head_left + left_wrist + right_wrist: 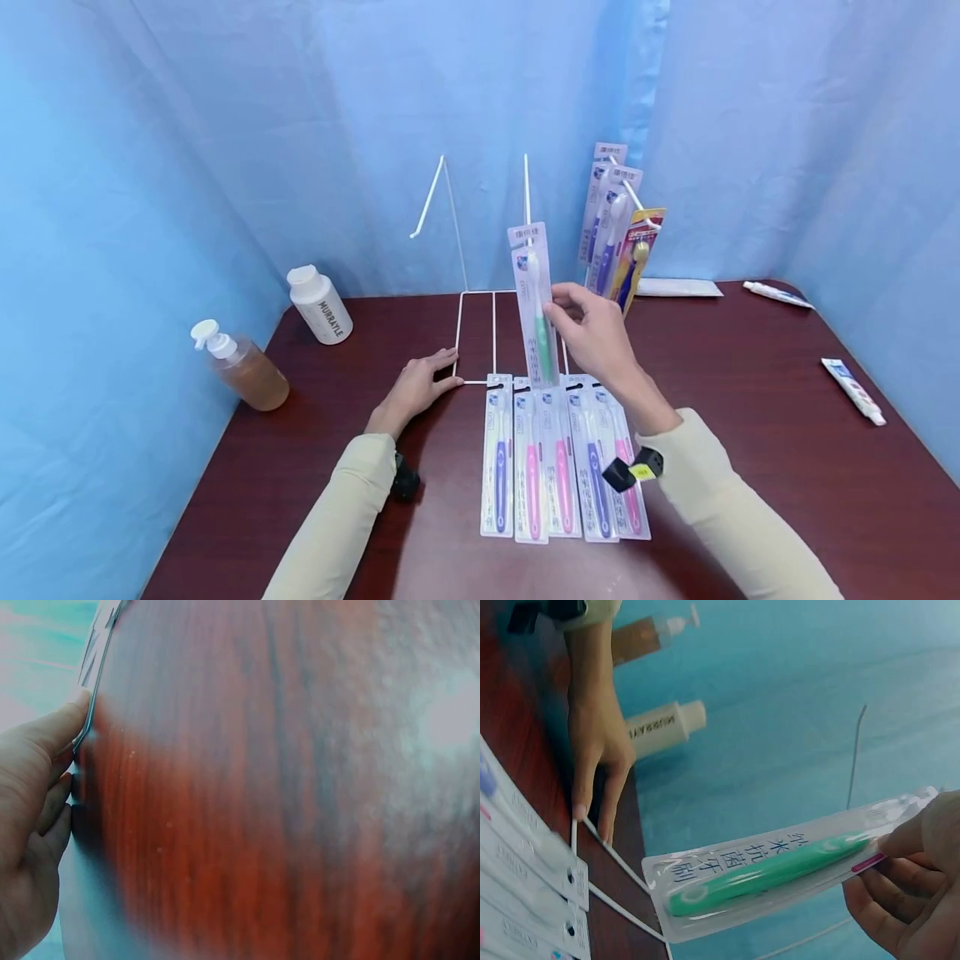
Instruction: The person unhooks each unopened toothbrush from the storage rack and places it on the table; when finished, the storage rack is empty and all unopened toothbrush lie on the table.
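Observation:
My right hand [596,333] pinches a packaged toothbrush [543,342] with a green handle between thumb and fingers. That pack stands upright, and its top overlaps the tip of the rack's middle prong in the head view. Its green handle [765,877] shows through clear plastic in the right wrist view. My left hand [416,387] is at the front left corner of the white wire rack [494,333], with extended thumb and fingers touching the base wire. On the right prong hang several packs, among them purple-handled toothbrushes [606,262] and a red-and-yellow toothbrush pack [637,258].
Several packaged toothbrushes [501,483] with purple or pink handles lie in a row before the rack. At left stand a white bottle [322,308] and an amber pump bottle [251,375]. Toothpaste tubes [853,390] lie at right. Blue curtains [337,125] surround the table.

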A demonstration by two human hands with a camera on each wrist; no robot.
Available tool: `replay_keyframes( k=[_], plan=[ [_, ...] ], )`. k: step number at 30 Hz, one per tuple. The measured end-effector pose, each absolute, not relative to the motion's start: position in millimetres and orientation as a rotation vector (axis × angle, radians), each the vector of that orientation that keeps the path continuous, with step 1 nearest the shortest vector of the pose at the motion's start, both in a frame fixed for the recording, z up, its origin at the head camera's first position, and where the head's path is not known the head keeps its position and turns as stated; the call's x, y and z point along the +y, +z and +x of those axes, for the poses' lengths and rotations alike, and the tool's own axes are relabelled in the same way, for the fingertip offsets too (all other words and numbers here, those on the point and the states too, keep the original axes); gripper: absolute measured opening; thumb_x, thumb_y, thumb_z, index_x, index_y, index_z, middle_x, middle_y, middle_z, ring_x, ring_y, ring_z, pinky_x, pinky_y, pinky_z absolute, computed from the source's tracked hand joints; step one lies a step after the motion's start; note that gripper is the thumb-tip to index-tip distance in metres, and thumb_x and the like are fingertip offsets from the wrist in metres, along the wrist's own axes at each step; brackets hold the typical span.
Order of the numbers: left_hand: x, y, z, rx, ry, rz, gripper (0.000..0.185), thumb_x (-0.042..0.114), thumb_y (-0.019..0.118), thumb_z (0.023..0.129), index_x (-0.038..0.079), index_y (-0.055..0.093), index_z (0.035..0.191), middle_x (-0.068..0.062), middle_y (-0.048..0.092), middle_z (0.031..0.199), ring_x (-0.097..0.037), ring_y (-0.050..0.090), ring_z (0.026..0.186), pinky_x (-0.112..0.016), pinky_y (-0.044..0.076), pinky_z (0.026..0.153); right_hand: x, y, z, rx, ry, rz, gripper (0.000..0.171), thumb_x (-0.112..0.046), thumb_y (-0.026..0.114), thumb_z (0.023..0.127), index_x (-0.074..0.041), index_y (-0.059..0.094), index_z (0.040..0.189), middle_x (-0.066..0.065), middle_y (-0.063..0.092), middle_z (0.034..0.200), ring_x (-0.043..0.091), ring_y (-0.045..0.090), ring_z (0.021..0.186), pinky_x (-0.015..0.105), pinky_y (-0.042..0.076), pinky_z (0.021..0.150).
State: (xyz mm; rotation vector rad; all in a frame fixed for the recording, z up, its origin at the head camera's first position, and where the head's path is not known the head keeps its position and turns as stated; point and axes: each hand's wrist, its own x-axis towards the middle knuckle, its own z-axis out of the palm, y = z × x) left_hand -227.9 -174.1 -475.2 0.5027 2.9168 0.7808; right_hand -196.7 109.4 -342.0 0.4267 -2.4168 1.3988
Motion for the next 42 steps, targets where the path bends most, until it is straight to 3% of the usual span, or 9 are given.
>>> replay_keyframes(
  k=[4, 15, 20, 31, 42],
  plan=[
    [-175.5, -475.2, -229.0, 2.919, 0.77, 0.505, 0.059, 0.036, 0.064, 0.091, 0.014, 0.047, 0.142, -0.006, 0.043, 0.149, -0.022, 0.038, 0.139, -0.048, 0.031, 0.113, 114.2, -332.5, -179.1, -2.434, 1.476, 0.47, 0.023, -0.016, 0.061, 0.095, -0.008, 0.068, 0.114, 0.009, 0.071, 0.097, 0.02, 0.068, 0.084, 0.021, 0.054, 0.073],
    [-176.1, -480.3, -227.4, 2.921, 0.785, 0.491, 0.059, 0.037, 0.064, 0.091, 0.015, 0.047, 0.143, -0.005, 0.043, 0.149, -0.021, 0.038, 0.139, -0.046, 0.034, 0.112, 150.3, -321.0, -154.5, -2.582, 1.645, 0.487, 0.028, -0.025, 0.061, 0.095, -0.01, 0.065, 0.119, 0.008, 0.069, 0.105, 0.015, 0.067, 0.079, 0.025, 0.056, 0.07],
    [-175.7, -483.0, -227.8, 2.926, 0.775, 0.499, 0.058, 0.037, 0.064, 0.091, 0.015, 0.048, 0.142, -0.004, 0.043, 0.149, -0.02, 0.039, 0.139, -0.046, 0.034, 0.112, 184.5, -345.5, -141.7, -2.745, 1.684, 0.399, 0.032, -0.026, 0.062, 0.094, -0.005, 0.064, 0.119, 0.014, 0.069, 0.105, 0.013, 0.067, 0.081, 0.025, 0.056, 0.071],
    [-173.9, -476.8, -228.7, 2.922, 0.768, 0.503, 0.058, 0.037, 0.064, 0.091, 0.015, 0.047, 0.143, -0.005, 0.043, 0.149, -0.021, 0.038, 0.139, -0.044, 0.035, 0.112, 265.5, -419.3, -128.6, -2.926, 1.971, 0.176, 0.045, -0.018, 0.061, 0.094, 0.009, 0.051, 0.129, 0.024, 0.063, 0.116, 0.019, 0.067, 0.092, 0.037, 0.058, 0.079],
    [-172.8, -476.2, -228.5, 2.922, 0.763, 0.49, 0.058, 0.036, 0.063, 0.092, 0.015, 0.046, 0.143, -0.005, 0.043, 0.149, -0.021, 0.037, 0.14, -0.046, 0.033, 0.113, 275.3, -463.2, -141.6, -2.941, 2.168, -0.018, 0.046, -0.009, 0.06, 0.093, 0.016, 0.046, 0.129, 0.014, 0.069, 0.102, 0.017, 0.067, 0.087, 0.034, 0.059, 0.075]
  ],
)
